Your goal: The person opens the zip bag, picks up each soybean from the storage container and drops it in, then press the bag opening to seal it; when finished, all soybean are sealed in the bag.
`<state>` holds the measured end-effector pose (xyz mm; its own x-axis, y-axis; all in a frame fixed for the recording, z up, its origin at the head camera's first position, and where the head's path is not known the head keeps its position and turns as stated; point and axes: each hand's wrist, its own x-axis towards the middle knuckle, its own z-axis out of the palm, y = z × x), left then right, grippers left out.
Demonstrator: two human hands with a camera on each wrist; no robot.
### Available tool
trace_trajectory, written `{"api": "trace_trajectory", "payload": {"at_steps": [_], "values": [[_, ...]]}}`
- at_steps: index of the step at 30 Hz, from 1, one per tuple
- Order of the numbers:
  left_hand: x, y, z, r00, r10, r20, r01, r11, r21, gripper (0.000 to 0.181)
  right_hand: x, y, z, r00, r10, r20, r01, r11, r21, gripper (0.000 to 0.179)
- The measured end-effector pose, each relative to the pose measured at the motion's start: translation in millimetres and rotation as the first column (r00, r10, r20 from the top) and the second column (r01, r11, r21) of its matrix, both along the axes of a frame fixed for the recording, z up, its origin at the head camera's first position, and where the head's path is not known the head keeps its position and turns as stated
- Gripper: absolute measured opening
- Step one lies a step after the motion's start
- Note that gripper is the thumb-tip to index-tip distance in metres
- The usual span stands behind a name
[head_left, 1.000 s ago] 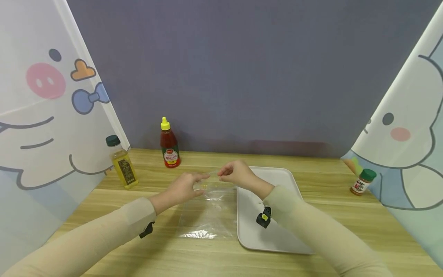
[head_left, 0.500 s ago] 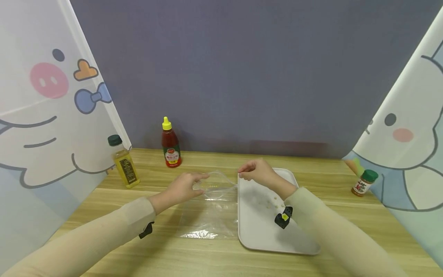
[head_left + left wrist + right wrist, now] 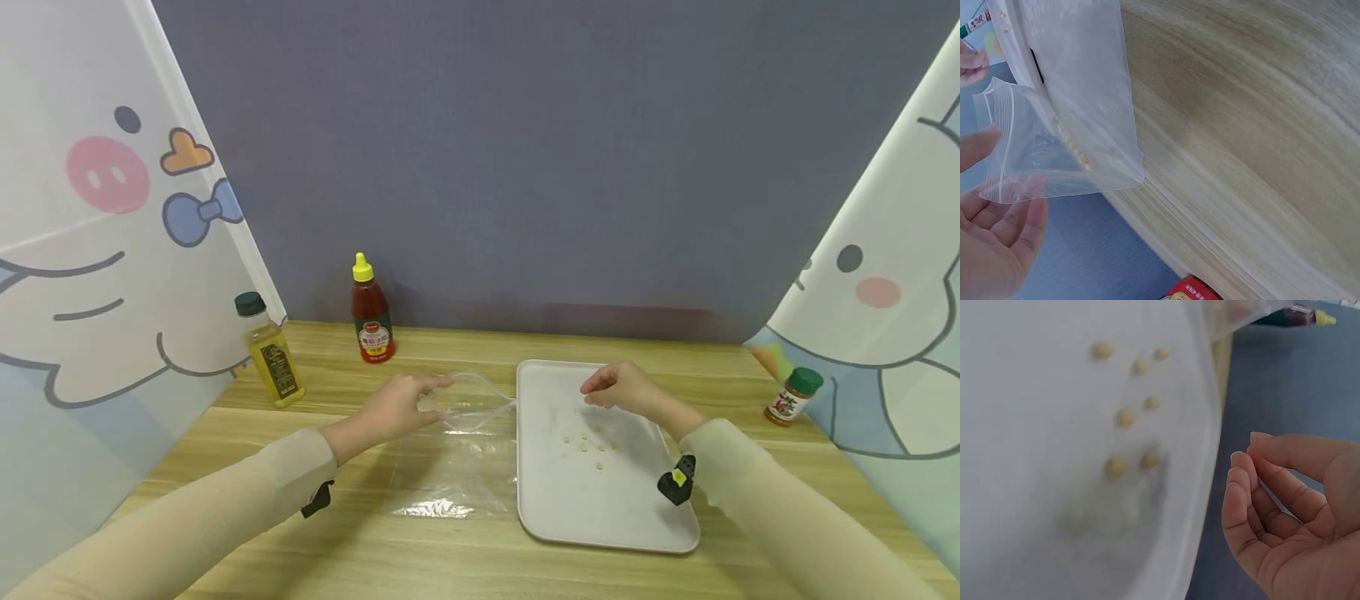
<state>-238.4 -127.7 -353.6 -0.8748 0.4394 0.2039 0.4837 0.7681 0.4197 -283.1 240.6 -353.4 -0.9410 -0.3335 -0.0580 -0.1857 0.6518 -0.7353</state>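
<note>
My left hand (image 3: 397, 407) holds a clear zip bag (image 3: 453, 475) by its mouth, thumb and fingers apart at the rim, so the mouth gapes. In the left wrist view, a row of pale yellow beans (image 3: 1074, 147) lies inside the bag. My right hand (image 3: 621, 390) hovers over the white tray (image 3: 551, 508). The right wrist view shows its thumb meeting the index fingertip and its other fingers curled, with nothing visible between them. Several loose beans (image 3: 584, 448) lie scattered on the tray, nearer me than the right hand.
A ketchup bottle (image 3: 372, 329) with a yellow cap stands behind the bag. An oil bottle (image 3: 273, 362) is at the left, a small green-capped spice jar (image 3: 793, 396) at the right. A dark grey panel (image 3: 480, 167) rises behind the wooden table (image 3: 360, 558).
My right hand has moved from the bag's mouth rightward over the tray, uncovering the loose beans. My left hand has stayed at the bag.
</note>
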Motion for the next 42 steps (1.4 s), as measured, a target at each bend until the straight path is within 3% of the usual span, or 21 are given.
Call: {"api": "trace_trajectory", "payload": {"at_steps": [11,26,32,42], "values": [[0.2,0.3,2.4,1.0,0.014,0.011,-0.014,1.0,0.004,0.054,2.0,20.6,-24.2,0.998,0.0,0.058,-0.004,0.997,0.078,0.016],[-0.5,-2.9,-5.6,1.0,0.014,0.015,-0.014,1.0,0.023,0.054,8.6,15.9,-32.1,1.0,0.001,0.021,-0.003,0.996,0.09,0.007],[0.1,-2.0,-5.5,0.999,0.016,0.029,-0.017,1.0,0.026,0.054,6.2,17.7,-27.6,0.998,0.023,0.057,-0.023,1.0,0.01,0.011],[0.8,-1.9,-4.1,0.999,0.025,0.027,-0.026,1.0,0.016,0.054,0.2,5.5,-3.8,0.997,0.056,0.054,-0.05,0.993,-0.109,0.027]]}}
